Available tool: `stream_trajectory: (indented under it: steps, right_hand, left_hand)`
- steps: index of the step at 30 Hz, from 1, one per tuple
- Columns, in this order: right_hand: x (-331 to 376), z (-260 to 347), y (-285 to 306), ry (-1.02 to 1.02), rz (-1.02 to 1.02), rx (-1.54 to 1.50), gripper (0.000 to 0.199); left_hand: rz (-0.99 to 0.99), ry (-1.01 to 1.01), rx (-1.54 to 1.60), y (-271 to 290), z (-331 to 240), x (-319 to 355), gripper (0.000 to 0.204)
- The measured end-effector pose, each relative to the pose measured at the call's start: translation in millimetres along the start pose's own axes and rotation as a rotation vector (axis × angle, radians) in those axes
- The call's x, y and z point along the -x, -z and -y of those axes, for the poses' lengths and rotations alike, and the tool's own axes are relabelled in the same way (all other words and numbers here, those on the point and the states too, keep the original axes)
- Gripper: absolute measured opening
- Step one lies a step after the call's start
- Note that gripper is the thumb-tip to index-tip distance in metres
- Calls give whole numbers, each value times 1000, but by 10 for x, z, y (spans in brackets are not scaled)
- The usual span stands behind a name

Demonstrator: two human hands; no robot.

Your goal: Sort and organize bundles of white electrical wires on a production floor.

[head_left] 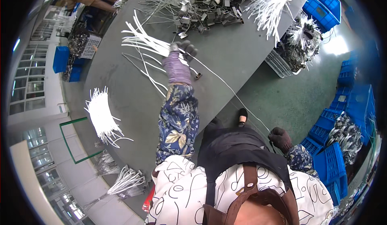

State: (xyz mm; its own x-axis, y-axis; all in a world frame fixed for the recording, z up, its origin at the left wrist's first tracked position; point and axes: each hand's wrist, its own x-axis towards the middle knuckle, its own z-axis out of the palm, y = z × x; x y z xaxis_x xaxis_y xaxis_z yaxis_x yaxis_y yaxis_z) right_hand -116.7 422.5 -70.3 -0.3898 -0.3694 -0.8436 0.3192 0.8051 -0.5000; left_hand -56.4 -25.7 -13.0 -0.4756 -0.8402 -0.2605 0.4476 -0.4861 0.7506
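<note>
The left hand [182,52] is curled around a bunch of white wires [143,41] over the counter [219,53]. The right hand [280,139], out past the edge, looks closed on one long thin wire [226,82] (its fingertips are hard to see). That wire reaches between both hands. Pulling too hard could make it snap or slip out. If the left hand loosens, the bunch could spill.

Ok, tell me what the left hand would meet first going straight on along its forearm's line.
The left hand would probably meet the silver metal piece at the near edge of the metal bracket heap; its height above the table is unclear.
</note>
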Motion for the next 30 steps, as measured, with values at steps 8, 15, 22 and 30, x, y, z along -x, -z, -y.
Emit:
stream_trajectory:
  steps: [8, 15, 22, 30]
  right_hand:
    - [-38, 365, -116, 152, 35, -67, 17]
    - [-229, 493, -118, 158, 97, 85, 16]
    - [-94, 474, -221, 87, 53, 33, 17]
    - [54, 456, -148, 101, 78, -26, 16]
  left_hand:
    - [405, 243, -63, 183, 575, 363, 24]
    - [35, 62, -92, 351, 185, 485, 26]
    - [-129, -127, 4, 458, -587, 21, 27]
    - [-187, -115, -67, 366, -490, 161, 23]
